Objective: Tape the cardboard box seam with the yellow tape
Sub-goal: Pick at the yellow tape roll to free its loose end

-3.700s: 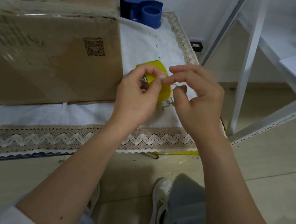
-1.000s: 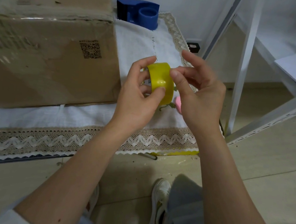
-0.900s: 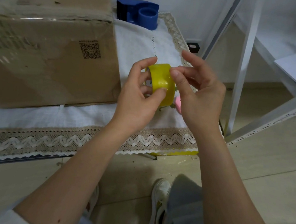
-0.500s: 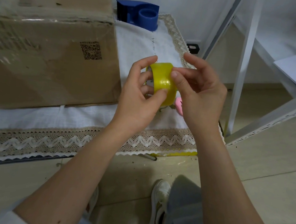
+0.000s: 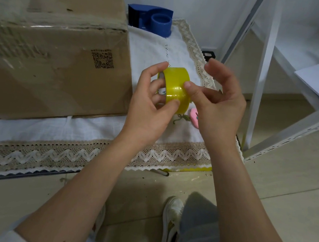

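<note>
A roll of yellow tape (image 5: 175,85) is held in the air above the cloth, a little right of the big cardboard box (image 5: 52,50). My left hand (image 5: 150,108) grips the roll, fingers through its core and thumb on the outer face. My right hand (image 5: 215,103) is beside it on the right: its thumb tip presses on the roll's outer face, while the other fingers are spread apart and lifted off. The box's top flap edge shows clear tape along it.
A white cloth with a lace border (image 5: 92,153) covers the low table. A blue tape dispenser (image 5: 151,19) stands behind the box. A small pink object (image 5: 194,116) lies on the cloth under my right hand. White metal shelf legs (image 5: 262,72) rise at the right.
My right hand's fingers have opened and lifted off the roll, leaving only the thumb on its face. The roll stays in my left hand at about the same place.
</note>
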